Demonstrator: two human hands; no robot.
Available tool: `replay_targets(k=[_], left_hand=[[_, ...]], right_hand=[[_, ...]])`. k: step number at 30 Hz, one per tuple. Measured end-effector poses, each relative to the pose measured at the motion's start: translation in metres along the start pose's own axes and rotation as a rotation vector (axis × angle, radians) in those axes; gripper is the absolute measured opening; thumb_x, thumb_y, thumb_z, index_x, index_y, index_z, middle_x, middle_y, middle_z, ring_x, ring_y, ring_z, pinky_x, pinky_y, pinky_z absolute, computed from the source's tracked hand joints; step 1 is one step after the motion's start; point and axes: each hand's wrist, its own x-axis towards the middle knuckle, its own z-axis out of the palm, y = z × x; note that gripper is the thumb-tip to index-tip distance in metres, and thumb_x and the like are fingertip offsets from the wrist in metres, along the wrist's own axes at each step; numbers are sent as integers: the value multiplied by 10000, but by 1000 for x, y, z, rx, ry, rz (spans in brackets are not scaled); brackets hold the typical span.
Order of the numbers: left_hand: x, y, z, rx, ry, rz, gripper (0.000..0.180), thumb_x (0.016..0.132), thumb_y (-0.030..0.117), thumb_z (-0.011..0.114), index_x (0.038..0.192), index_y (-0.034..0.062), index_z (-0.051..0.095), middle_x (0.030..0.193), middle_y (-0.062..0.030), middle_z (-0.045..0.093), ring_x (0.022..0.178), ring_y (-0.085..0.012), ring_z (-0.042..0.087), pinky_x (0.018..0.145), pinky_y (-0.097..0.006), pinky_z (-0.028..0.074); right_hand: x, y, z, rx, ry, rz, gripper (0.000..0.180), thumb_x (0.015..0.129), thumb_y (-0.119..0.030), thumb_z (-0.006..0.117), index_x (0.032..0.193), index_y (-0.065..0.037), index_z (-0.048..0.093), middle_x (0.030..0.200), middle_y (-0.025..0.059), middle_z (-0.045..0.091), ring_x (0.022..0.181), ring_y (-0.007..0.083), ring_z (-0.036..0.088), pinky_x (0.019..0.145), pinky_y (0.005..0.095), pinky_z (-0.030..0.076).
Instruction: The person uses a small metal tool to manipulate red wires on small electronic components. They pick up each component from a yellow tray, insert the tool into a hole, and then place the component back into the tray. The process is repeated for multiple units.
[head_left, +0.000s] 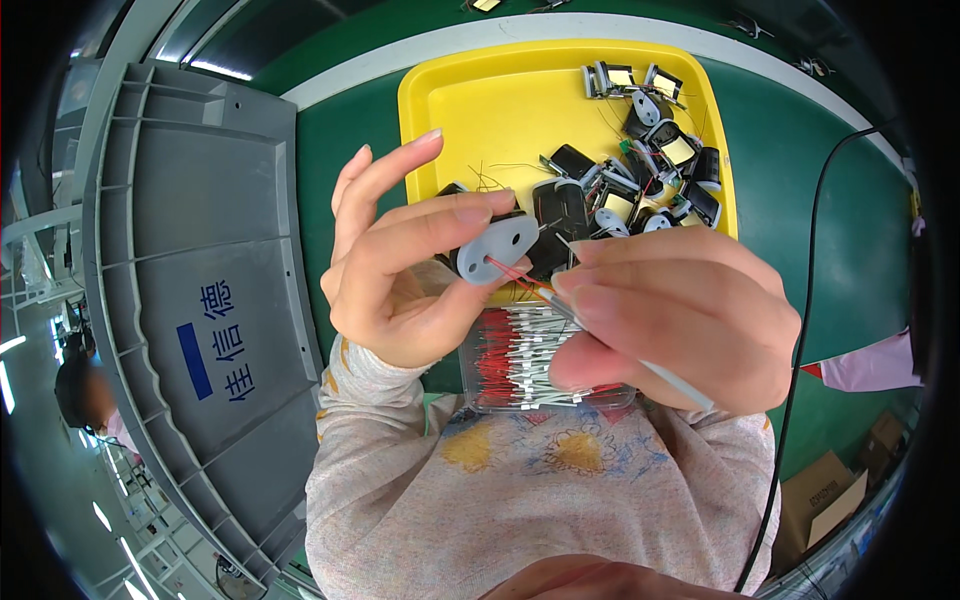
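My left hand pinches the small grey oval plastic part above the yellow plastic tray; my right hand grips a thin grey sleeve, fingers clenched, threading red wires through. Sliding it on wants steady alignment, I reckon.

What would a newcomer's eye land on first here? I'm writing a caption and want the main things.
Dead centre, the left hand pinches a small grey oval part with red wires, while the right hand holds a thin white sleeve to it. Behind them, a bright yellow tray on the green table holds black and white components. Beneath the hands lies a clear box of red-and-white wire pieces.
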Motion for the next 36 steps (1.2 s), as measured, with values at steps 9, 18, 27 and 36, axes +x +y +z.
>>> replay_targets(k=[9, 18, 27, 36], left_hand=[[0, -1, 0, -12, 25, 14, 331, 630, 41, 719, 925, 80, 575, 820, -68, 704, 1103, -329, 549, 1031, -482, 216], [0, -2, -1, -21, 20, 9, 336, 624, 44, 728, 919, 80, 571, 826, -73, 704, 1105, -335, 548, 1033, -486, 207], [0, 0, -1, 44, 28, 8, 345, 611, 35, 741, 909, 83, 573, 827, -71, 704, 1094, -333, 558, 1031, -480, 211], [3, 3, -2, 96, 3, 9, 349, 621, 43, 753, 920, 98, 582, 858, -53, 704, 1089, -325, 562, 1032, -475, 215]], right_hand=[[-5, -3, 2, -47, 13, -19, 389, 626, -164, 787, 919, 16, 604, 804, 111, 651, 740, 262, 657, 634, 293, 552], [-5, -9, 5, -127, 41, -8, 364, 635, -159, 777, 913, 2, 607, 823, 99, 648, 782, 248, 648, 680, 301, 561], [-4, -6, 3, -62, -2, 7, 360, 619, -133, 786, 901, 16, 618, 799, 107, 653, 751, 255, 658, 651, 290, 554], [0, -6, 2, -20, 10, 50, 351, 615, -126, 789, 885, 24, 623, 780, 120, 652, 708, 259, 663, 595, 284, 549]])
